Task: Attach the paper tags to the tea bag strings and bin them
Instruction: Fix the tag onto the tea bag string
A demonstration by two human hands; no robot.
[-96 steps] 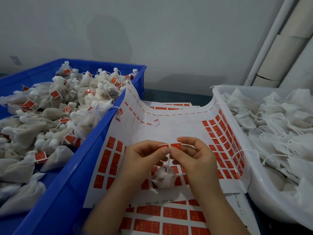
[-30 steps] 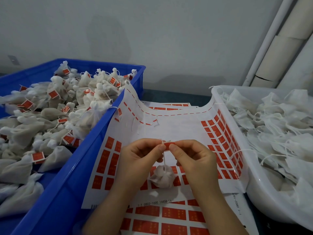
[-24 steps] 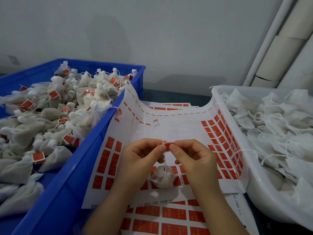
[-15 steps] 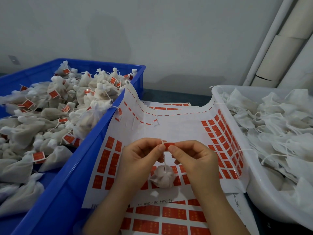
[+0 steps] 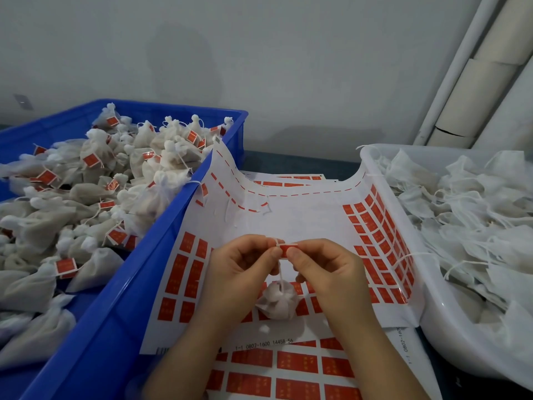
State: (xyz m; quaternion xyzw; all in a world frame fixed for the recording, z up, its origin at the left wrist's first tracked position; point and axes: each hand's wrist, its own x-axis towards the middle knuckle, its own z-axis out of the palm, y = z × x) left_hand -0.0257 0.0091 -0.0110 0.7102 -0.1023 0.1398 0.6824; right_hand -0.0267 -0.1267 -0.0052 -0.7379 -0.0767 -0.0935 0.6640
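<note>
Sheet (image 5: 302, 220) (edges curled up): left hand (image 5: 239, 267), right hand (image 5: 326, 269) pinch tag (image 5: 285, 251).

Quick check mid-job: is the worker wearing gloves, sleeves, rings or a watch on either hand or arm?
No. The left hand and right hand are both bare: no gloves, rings or wristbands show. The left forearm and right forearm are uncovered down to the frame's bottom edge, so no sleeve is in view.
</note>
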